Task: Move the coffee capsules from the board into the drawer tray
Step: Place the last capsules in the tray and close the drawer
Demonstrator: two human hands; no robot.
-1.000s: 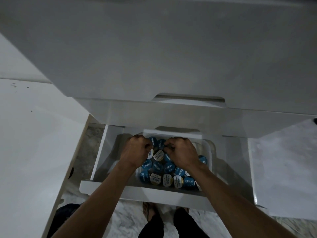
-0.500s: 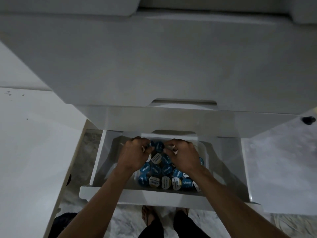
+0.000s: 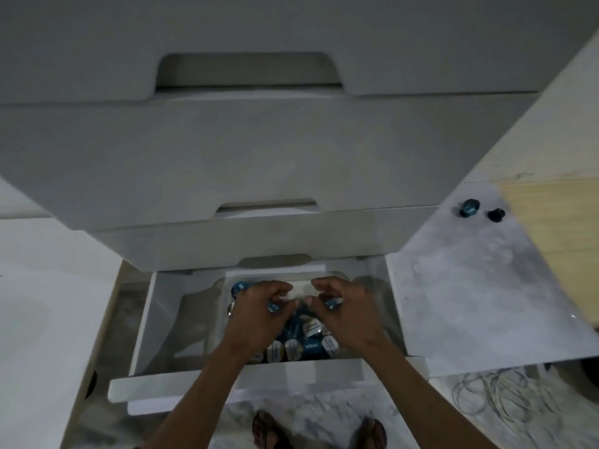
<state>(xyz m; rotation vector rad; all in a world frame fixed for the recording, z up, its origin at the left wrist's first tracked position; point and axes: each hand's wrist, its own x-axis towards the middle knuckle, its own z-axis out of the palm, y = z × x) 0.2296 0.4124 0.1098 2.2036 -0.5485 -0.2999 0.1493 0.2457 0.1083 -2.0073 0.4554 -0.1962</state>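
Note:
Both my hands are inside the open bottom drawer (image 3: 181, 322), over the clear tray (image 3: 223, 286) filled with several blue and white coffee capsules (image 3: 293, 343). My left hand (image 3: 259, 314) curls around a blue capsule (image 3: 273, 307) at its fingertips. My right hand (image 3: 348, 311) pinches another blue capsule (image 3: 331, 303). The two hands nearly touch above the heap. Two dark capsules (image 3: 469, 208) lie on the marble surface (image 3: 470, 286) at the right, beside a pale wooden board (image 3: 557, 228).
Two shut white drawers (image 3: 246, 150) overhang the open one. A white cabinet door (image 3: 42, 303) stands at the left. My feet in sandals (image 3: 269, 431) are on the marble floor below, and coiled cable (image 3: 499, 393) lies at the lower right.
My view has tilted up and right, bringing the board and two loose capsules into sight. Both hands have lifted slightly off the heap, each with a capsule at its fingertips.

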